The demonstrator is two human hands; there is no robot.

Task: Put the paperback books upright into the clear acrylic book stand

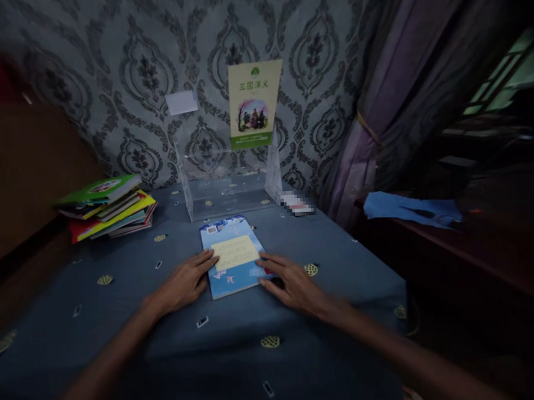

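Observation:
A blue book lies flat on the table, its back cover up with a cream text panel and a barcode near the far edge. My left hand rests at its left edge, fingers stretched out and fingertips touching the cover. At the right edge, my right hand has its fingers extended, with the thumb apart near the lower corner. Neither hand is closed around the book. Behind it stands a clear acrylic book stand, with a cream and green illustrated book cover upright at its right side.
A stack of colourful books sits at the back left, beside a brown panel. Right of the stand lies a small blurred-out item. A blue cloth-like piece is on a dark red surface. The patterned blue tablecloth covers the table.

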